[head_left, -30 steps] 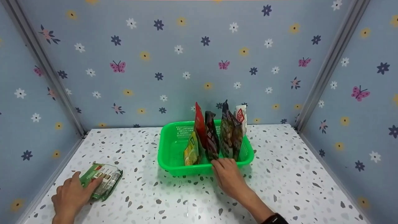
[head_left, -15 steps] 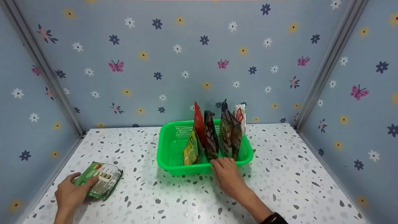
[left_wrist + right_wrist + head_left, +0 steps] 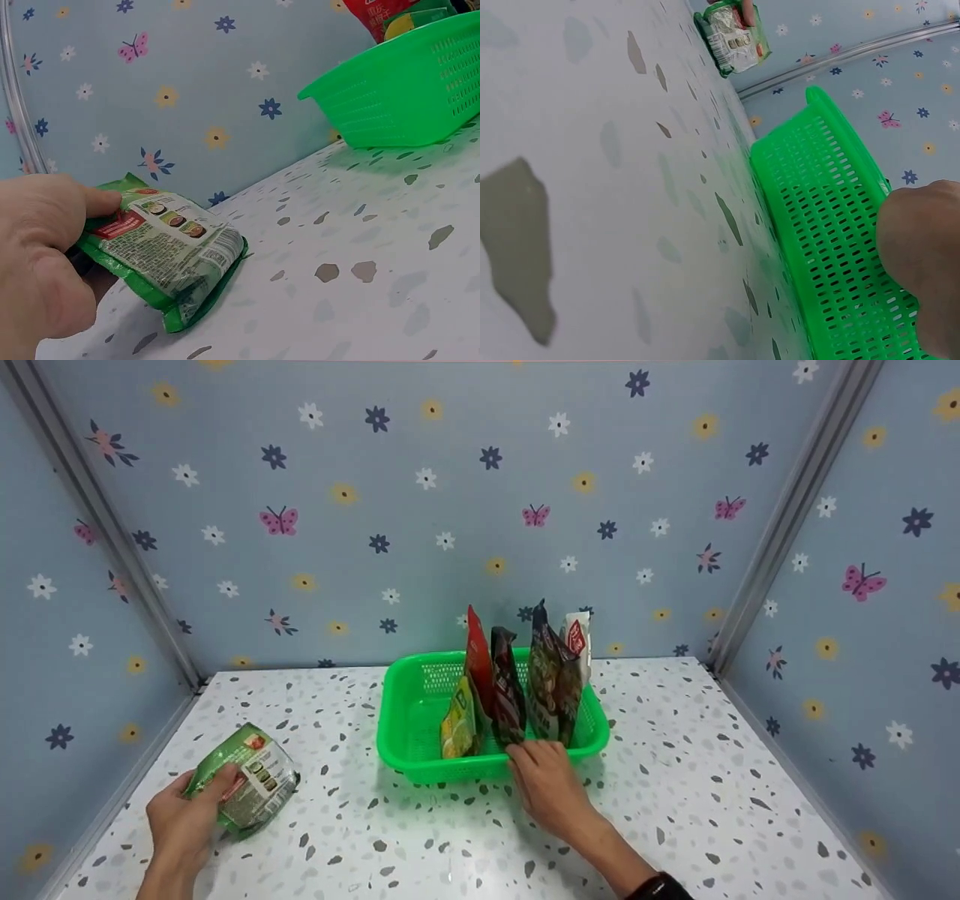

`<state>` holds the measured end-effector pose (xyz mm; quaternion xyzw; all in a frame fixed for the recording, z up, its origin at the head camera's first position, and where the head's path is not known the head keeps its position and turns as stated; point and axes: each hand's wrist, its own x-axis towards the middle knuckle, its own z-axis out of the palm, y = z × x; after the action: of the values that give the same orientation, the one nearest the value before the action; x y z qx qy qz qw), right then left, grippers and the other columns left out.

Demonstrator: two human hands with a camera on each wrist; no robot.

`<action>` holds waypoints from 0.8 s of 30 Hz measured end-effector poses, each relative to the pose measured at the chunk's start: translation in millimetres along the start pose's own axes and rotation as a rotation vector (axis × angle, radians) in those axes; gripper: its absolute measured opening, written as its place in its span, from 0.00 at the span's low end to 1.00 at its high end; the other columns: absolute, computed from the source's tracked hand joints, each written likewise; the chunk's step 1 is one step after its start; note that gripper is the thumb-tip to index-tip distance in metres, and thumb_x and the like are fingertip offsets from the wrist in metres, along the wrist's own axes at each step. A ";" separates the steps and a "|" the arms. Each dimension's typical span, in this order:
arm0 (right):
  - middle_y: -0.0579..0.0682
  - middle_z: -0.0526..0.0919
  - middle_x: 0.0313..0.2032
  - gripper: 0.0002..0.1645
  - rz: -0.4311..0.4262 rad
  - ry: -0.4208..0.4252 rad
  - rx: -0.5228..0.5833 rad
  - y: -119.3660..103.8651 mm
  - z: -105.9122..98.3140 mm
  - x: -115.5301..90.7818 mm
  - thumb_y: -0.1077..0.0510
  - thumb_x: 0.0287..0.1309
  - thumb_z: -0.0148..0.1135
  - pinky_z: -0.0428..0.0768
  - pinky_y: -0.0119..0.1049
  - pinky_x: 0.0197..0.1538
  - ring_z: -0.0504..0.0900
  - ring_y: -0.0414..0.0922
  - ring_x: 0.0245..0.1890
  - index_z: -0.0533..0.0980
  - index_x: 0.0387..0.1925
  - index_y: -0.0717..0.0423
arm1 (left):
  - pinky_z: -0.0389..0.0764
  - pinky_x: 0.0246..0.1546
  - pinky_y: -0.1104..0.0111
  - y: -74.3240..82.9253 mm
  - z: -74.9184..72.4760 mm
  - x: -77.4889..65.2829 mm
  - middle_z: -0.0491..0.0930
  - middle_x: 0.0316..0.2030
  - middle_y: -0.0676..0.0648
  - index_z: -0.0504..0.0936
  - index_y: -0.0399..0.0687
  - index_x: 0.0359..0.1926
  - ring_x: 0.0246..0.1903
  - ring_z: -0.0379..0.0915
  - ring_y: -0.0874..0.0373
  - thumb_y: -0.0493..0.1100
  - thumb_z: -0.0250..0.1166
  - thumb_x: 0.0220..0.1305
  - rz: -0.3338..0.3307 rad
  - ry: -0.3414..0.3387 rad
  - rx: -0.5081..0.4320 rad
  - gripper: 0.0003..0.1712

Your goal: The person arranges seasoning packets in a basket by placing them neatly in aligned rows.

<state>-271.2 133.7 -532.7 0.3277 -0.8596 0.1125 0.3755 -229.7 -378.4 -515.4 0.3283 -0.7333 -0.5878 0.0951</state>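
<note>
My left hand (image 3: 182, 819) pinches a green and white food packet (image 3: 262, 778) by its left edge, thumb on top and fingers underneath. In the left wrist view the packet (image 3: 169, 244) is tilted, its printed back up and its lower edge close to the table. My right hand (image 3: 551, 791) grips the front rim of a green plastic basket (image 3: 450, 771), its fingertips over the rim and partly hidden. Upright in the basket stand a yellow packet (image 3: 459, 724), a red packet (image 3: 478, 660), dark packets (image 3: 508, 694) and a white packet (image 3: 577, 637).
The speckled white table (image 3: 352, 840) carries the basket near its middle. Flower-printed panels (image 3: 450, 510) enclose the back and both sides, with metal strips (image 3: 112, 525) at the corners. Inside the basket, bare floor shows left of the yellow packet.
My left hand has taken hold of the green packet and raised its far edge, tilting it off the table. The right hand stays at the basket rim.
</note>
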 end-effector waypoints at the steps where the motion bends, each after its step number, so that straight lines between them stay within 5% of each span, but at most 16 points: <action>1: 0.47 0.89 0.44 0.10 0.002 -0.002 -0.003 -0.3 -0.1 0.2 0.59 0.77 0.72 0.80 0.41 0.51 0.86 0.47 0.45 0.85 0.55 0.52 | 0.86 0.51 0.66 2.3 2.0 -2.2 0.80 0.64 0.39 0.67 0.39 0.85 0.47 0.82 0.63 0.70 0.71 0.74 0.015 0.001 0.003 0.55; 5: 0.48 0.88 0.44 0.10 0.002 0.001 -0.002 -1.3 -0.6 0.7 0.59 0.76 0.73 0.81 0.42 0.51 0.86 0.47 0.45 0.85 0.55 0.53 | 0.85 0.64 0.50 13.0 9.6 -15.2 0.80 0.70 0.31 0.72 0.39 0.82 0.62 0.83 0.47 0.68 0.69 0.78 0.103 0.006 0.050 0.49; 8: 0.48 0.88 0.43 0.11 0.000 0.009 0.001 -1.8 -1.3 0.4 0.60 0.74 0.74 0.81 0.43 0.51 0.86 0.47 0.44 0.85 0.54 0.53 | 0.89 0.57 0.59 22.6 14.2 -27.5 0.82 0.70 0.31 0.76 0.40 0.79 0.53 0.86 0.57 0.66 0.69 0.79 0.187 -0.002 0.100 0.44; 12: 0.48 0.88 0.43 0.11 0.004 0.009 0.004 -2.1 -1.7 0.5 0.60 0.74 0.75 0.81 0.43 0.51 0.86 0.47 0.44 0.85 0.54 0.52 | 0.86 0.41 0.75 37.8 20.9 -47.5 0.93 0.55 0.43 0.84 0.42 0.71 0.37 0.81 0.76 0.62 0.74 0.76 0.310 -0.022 0.132 0.36; 17: 0.47 0.88 0.43 0.10 0.012 -0.012 0.005 -2.1 -2.4 0.6 0.59 0.76 0.73 0.81 0.42 0.50 0.86 0.47 0.44 0.85 0.55 0.52 | 0.89 0.39 0.73 59.1 32.8 -77.9 0.95 0.42 0.54 0.89 0.41 0.62 0.37 0.88 0.72 0.54 0.78 0.75 0.470 -0.102 0.045 0.26; 24: 0.47 0.90 0.45 0.10 0.037 -0.075 0.016 -3.1 -6.7 2.4 0.58 0.80 0.69 0.82 0.44 0.51 0.87 0.48 0.46 0.85 0.57 0.52 | 0.92 0.41 0.69 83.8 53.9 -119.4 0.97 0.45 0.45 0.92 0.43 0.58 0.40 0.93 0.65 0.46 0.78 0.75 0.633 -0.246 -0.024 0.17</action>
<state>-266.6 133.2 -526.5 0.3189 -0.8781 0.1138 0.3382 -197.5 -256.6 -424.1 0.0096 -0.7979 -0.5728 0.1875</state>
